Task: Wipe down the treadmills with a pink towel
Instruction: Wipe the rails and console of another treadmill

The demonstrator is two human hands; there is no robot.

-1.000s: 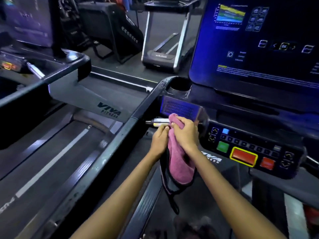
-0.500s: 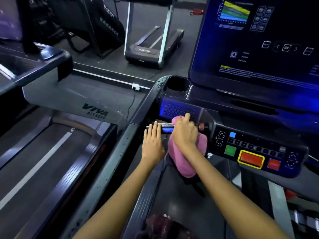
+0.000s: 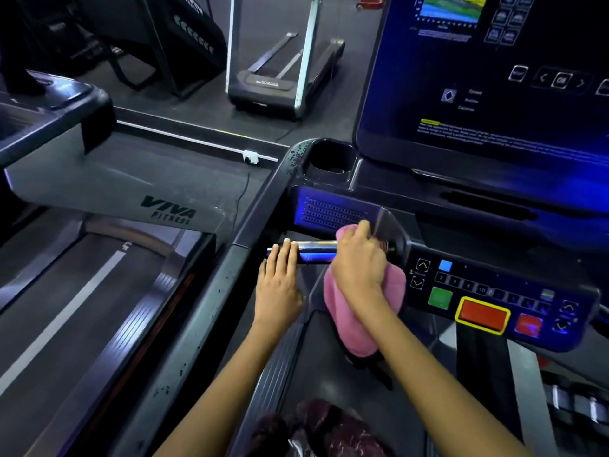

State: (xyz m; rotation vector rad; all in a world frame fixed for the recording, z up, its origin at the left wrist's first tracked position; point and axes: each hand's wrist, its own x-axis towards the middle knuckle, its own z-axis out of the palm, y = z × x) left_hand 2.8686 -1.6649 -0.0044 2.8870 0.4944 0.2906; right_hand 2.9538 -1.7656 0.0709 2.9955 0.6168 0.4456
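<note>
Mid-frame, the right hand grips the towel around the bar, left hand fingers straight together atop it; other treadmills likely remain.

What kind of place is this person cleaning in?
Most likely a gym: a treadmill console with a big screen, another treadmill across the floor, and "Viva Fitness" branding on the neighbouring machine.

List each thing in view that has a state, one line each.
Pink towel: wrapped over the bar, gripped by the right hand.
Left hand: flat, straight fingers resting on the metal bar.
Screen: lit.
Cup holder: looks empty.
Red button: untouched.
</note>
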